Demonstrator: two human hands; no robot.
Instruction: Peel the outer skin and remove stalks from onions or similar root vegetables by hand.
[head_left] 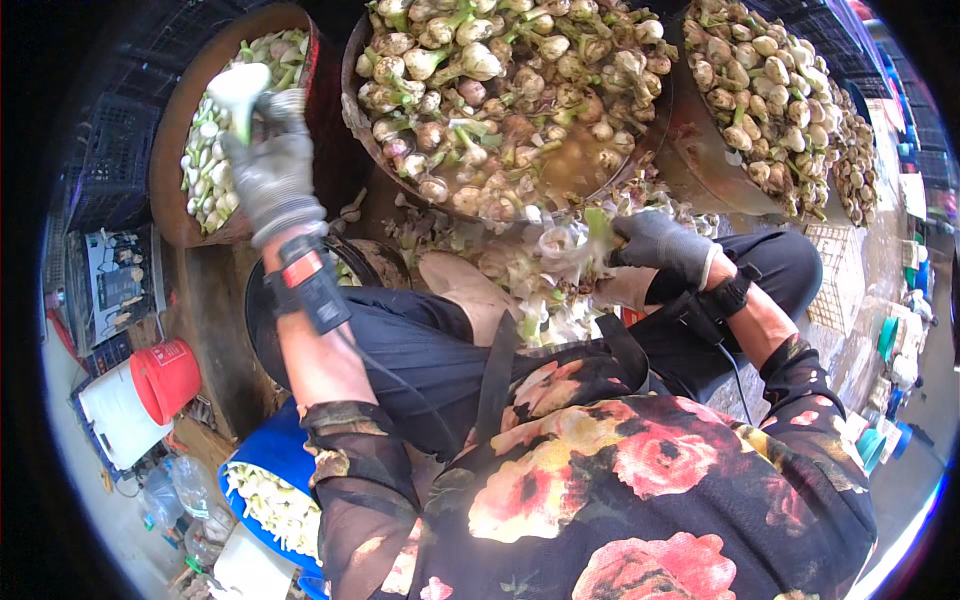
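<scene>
My left hand (272, 170), in a grey work glove and slightly blurred, is closed on a clean white garlic bulb (238, 84) with its stem downward. It is over the left tub (168, 150), which holds pale, peeled garlic (208, 150). My right hand (660, 240), also gloved, is closed above a pile of garlic skins (560, 310) between my knees. A blurred green-and-white strip of garlic skin (598, 226) is at its fingertips; what the fingers grip is hidden. In front stands a wide tub (358, 130) of unpeeled garlic (520, 60) in brownish water.
More dirty garlic (770, 90) fills a container at the right, beside a white crate (836, 270). Lower left are a blue bucket (255, 440) of garlic pieces, a red bucket (165, 380) and plastic bottles (180, 490). Dark crates (115, 160) are stacked far left.
</scene>
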